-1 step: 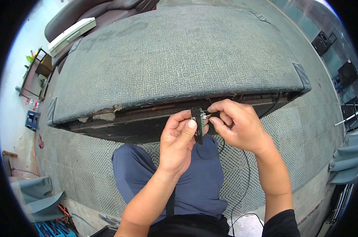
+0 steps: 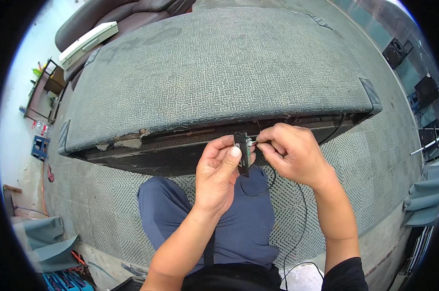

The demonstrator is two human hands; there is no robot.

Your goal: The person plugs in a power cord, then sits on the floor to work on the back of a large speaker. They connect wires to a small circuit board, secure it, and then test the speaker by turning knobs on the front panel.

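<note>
In my left hand [image 2: 218,169] is a narrow black panel [image 2: 242,162] with a small green circuit board [image 2: 249,148] on its right side. The thumb presses the panel's face and the fingers curl behind it. My right hand [image 2: 286,150] pinches thin wires [image 2: 254,142] right beside a small white connector [image 2: 249,142] on the board. Whether the wires are fully seated cannot be seen. Both hands are above my lap, in front of a large cabinet [image 2: 219,63] with a textured grey-green covering. Its near side, dark and worn, lies just beyond the panel.
A black cable [image 2: 304,208] loops down beside my right knee to the floor. Torn covering [image 2: 128,142] shows along the cabinet's near edge. Beyond stand a brown sofa [image 2: 127,19] with a pale case [image 2: 88,43] and, at right, black speakers [image 2: 395,52]. Patterned matting [image 2: 108,203] covers the floor.
My right thumb and forefinger have drawn together around the wires beside the connector. The left hand and the panel have barely moved.
</note>
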